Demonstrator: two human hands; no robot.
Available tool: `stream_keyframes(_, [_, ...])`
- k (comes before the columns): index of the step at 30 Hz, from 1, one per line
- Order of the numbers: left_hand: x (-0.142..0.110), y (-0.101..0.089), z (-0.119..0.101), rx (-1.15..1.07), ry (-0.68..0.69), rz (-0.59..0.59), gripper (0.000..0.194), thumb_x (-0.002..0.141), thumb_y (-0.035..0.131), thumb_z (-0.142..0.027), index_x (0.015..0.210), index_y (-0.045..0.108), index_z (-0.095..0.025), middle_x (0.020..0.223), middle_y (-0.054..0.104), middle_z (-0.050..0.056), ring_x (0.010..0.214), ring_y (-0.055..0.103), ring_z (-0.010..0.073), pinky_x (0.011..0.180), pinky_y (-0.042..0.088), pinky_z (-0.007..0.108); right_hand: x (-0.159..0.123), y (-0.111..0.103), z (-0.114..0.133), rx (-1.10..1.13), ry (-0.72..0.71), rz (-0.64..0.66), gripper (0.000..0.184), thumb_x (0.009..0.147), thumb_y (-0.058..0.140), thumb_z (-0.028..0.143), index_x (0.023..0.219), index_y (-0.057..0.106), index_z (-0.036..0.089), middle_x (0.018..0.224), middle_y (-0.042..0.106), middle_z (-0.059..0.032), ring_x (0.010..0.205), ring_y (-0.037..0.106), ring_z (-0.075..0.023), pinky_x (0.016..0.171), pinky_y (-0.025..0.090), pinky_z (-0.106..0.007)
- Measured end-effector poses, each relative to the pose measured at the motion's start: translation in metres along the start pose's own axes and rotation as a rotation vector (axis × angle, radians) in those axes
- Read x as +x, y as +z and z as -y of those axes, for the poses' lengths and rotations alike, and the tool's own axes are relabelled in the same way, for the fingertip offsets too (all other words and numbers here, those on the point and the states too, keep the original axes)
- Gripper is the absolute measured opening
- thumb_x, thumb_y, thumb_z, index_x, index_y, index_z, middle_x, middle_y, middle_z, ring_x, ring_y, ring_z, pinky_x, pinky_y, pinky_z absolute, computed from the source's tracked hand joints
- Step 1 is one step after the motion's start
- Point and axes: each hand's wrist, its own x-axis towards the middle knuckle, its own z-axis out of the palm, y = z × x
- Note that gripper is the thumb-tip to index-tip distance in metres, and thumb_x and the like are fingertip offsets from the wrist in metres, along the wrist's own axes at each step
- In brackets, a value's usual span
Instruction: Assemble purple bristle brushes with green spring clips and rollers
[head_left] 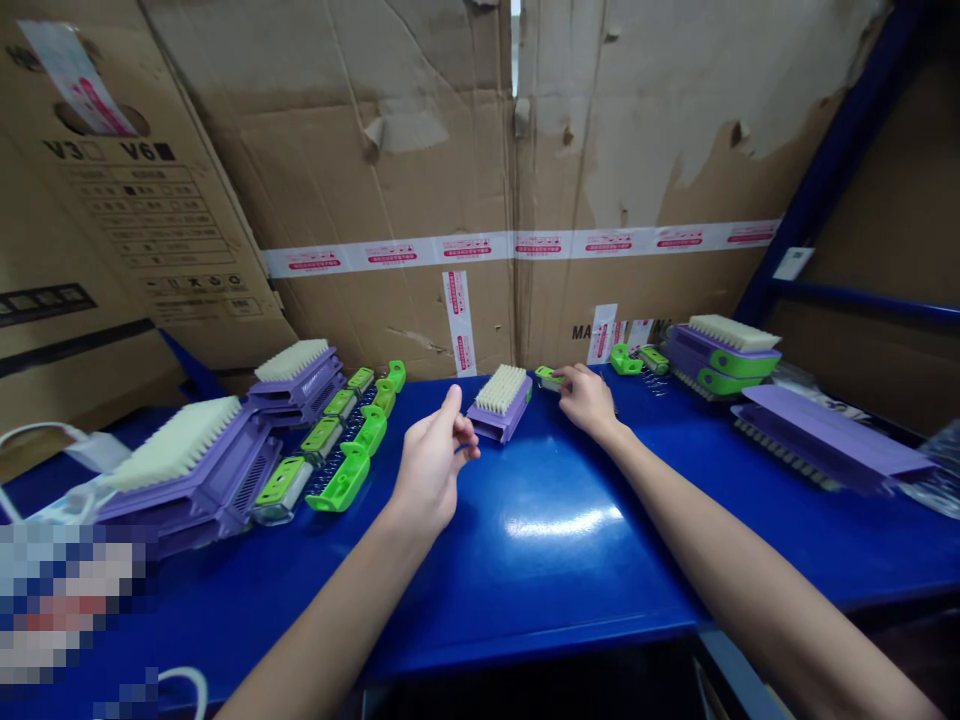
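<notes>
My left hand (435,455) hovers over the blue table with the thumb raised and the fingers loosely curled, holding nothing visible. Just beyond it, a purple brush (504,402) lies with its cream bristles up, apart from the hand. My right hand (589,398) reaches to the back of the table, its fingers closed on a small green-topped clear part (549,377); the fingertips partly hide that part. Further right are a loose green end cap (625,360) and another green-topped part (653,360), with small springs in front.
Purple brushes (184,450) are stacked at left, beside rows of green-topped parts (322,440) and green caps (341,480), with springs between. At right stand stacked green-ended brushes (724,360) and a bristles-down brush (832,435). Cardboard (405,180) walls the back; a white cable (45,428) lies left.
</notes>
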Motion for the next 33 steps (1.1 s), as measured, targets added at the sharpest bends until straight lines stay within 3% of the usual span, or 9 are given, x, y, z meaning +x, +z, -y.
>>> stream_keyframes(3, [0.018,0.005,0.014,0.358,0.191,0.023,0.031,0.076,0.058,-0.045,0.069,0.055,-0.015,0.068,0.055,0.001,0.064,0.053,0.0128,0.058,0.043,0.025,0.0,0.002,0.0,-0.008,-0.022,0.016,0.035,0.077,0.046,0.011,0.104,0.064,0.023,0.098,0.063,-0.0041,0.082,0.061,-0.0179,0.061,0.038,-0.025])
stream_keyframes(6, [0.032,0.01,0.026,0.838,0.489,0.043,0.018,0.078,0.057,-0.035,0.08,0.058,-0.017,0.089,0.06,0.006,0.086,0.056,0.0187,0.08,0.044,0.033,-0.001,0.004,0.001,-0.036,-0.05,0.026,0.033,0.079,0.045,0.013,0.106,0.063,0.023,0.1,0.063,-0.0046,0.081,0.062,-0.0182,0.059,0.037,-0.026])
stream_keyframes(11, [0.052,0.012,0.034,1.426,0.737,0.049,0.039,0.083,0.052,-0.044,0.113,0.051,-0.018,0.119,0.05,0.012,0.109,0.048,0.028,0.089,0.04,0.041,-0.003,0.002,0.003,-0.109,-0.08,-0.005,0.03,0.083,0.045,0.019,0.108,0.061,0.024,0.1,0.062,-0.004,0.078,0.061,-0.0182,0.057,0.035,-0.027])
stream_keyframes(13, [0.061,0.007,0.035,1.58,0.822,0.168,0.041,0.085,0.049,-0.043,0.117,0.049,-0.017,0.119,0.052,0.012,0.11,0.049,0.0277,0.091,0.039,0.041,-0.003,0.001,0.003,-0.147,-0.077,-0.028,0.028,0.085,0.045,0.024,0.109,0.06,0.025,0.101,0.061,-0.0038,0.075,0.061,-0.018,0.055,0.034,-0.027])
stream_keyframes(15, [0.068,0.001,0.035,1.638,0.877,0.244,0.038,0.088,0.044,-0.041,0.118,0.049,-0.017,0.12,0.053,0.011,0.108,0.052,0.0253,0.09,0.039,0.038,-0.004,0.001,0.003,-0.189,-0.071,-0.056,0.027,0.087,0.045,0.029,0.109,0.06,0.025,0.102,0.06,-0.0038,0.073,0.06,-0.0176,0.053,0.033,-0.027])
stream_keyframes(18, [0.074,-0.005,0.036,1.67,0.917,0.234,0.036,0.09,0.04,-0.041,0.116,0.051,-0.018,0.12,0.054,0.01,0.105,0.054,0.0235,0.086,0.04,0.034,-0.004,0.0,0.003,-0.246,-0.066,-0.095,0.028,0.089,0.043,0.033,0.11,0.059,0.025,0.103,0.058,-0.0045,0.071,0.059,-0.0171,0.051,0.03,-0.027])
stream_keyframes(23, [0.072,0.006,0.04,1.772,0.923,0.069,0.034,0.09,0.041,-0.042,0.103,0.057,-0.017,0.103,0.058,0.012,0.094,0.057,0.0255,0.078,0.039,0.036,-0.002,0.003,0.001,-0.262,-0.102,-0.147,0.029,0.09,0.042,0.035,0.109,0.06,0.023,0.103,0.057,-0.008,0.094,0.053,-0.0221,0.057,0.034,-0.027])
stream_keyframes(28, [0.07,0.016,0.044,1.81,0.963,0.024,0.045,0.091,0.031,-0.048,0.096,0.06,-0.014,0.095,0.058,0.015,0.09,0.055,0.0288,0.078,0.036,0.04,0.002,0.008,-0.004,-0.235,-0.216,-0.036,0.033,0.089,0.044,0.03,0.116,0.058,0.018,0.109,0.059,-0.012,0.104,0.046,-0.0261,0.077,0.037,-0.033])
stream_keyframes(33, [0.068,0.007,0.047,1.721,0.925,0.053,0.05,0.089,0.032,-0.051,0.11,0.058,-0.014,0.102,0.056,0.018,0.098,0.05,0.0324,0.082,0.034,0.044,0.004,0.011,-0.005,-0.177,-0.223,0.05,0.039,0.088,0.043,0.023,0.126,0.051,0.017,0.12,0.058,-0.0115,0.108,0.045,-0.0258,0.083,0.035,-0.035])
